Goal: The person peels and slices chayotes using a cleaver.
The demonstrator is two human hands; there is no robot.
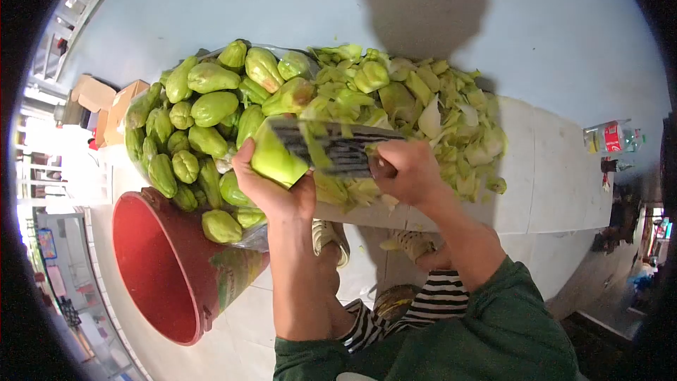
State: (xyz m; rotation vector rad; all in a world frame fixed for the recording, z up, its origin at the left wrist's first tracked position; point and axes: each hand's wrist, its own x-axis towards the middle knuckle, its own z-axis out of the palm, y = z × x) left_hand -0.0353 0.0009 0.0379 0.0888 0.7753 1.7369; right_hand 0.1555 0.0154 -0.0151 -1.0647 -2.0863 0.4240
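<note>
My left hand grips a pale green, partly peeled chayote from below. In my right hand is the handle of a broad dark cleaver, its blade pointing left and overlapping the chayote's upper right side. The blade is slightly blurred, and a strip of green peel shows against it. Beyond and left of my left hand lies a heap of whole chayotes, some with brownish patches. Under and beyond my right hand spreads a pile of peelings and cut pieces.
A red bucket lies tilted at the lower left, its mouth facing left. Clear plastic shows under the chayotes. Cardboard boxes stand at the left. A plastic bottle is on the right, and a pale blue wall rises behind.
</note>
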